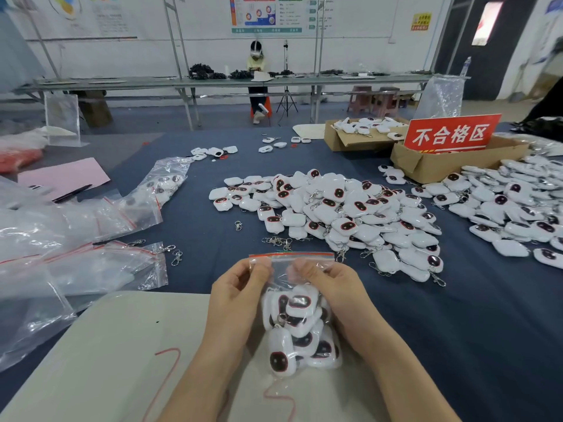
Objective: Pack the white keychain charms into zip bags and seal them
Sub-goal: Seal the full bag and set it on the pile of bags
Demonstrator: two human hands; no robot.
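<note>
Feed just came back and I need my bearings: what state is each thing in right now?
zip bag: full of charms, sealed or not cannot tell
left hand: pinches the bag's top strip
right hand: pinches the same strip
charm pile: loose, unpacked
spare bags: lying flat, look empty
far box: open, holds charms

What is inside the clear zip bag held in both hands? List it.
The clear red-striped plastic zip bag holds stacked white keychain charms with dark oval faces and a metal clip. Lower charms are covered by upper ones, so the count is unclear.
</note>
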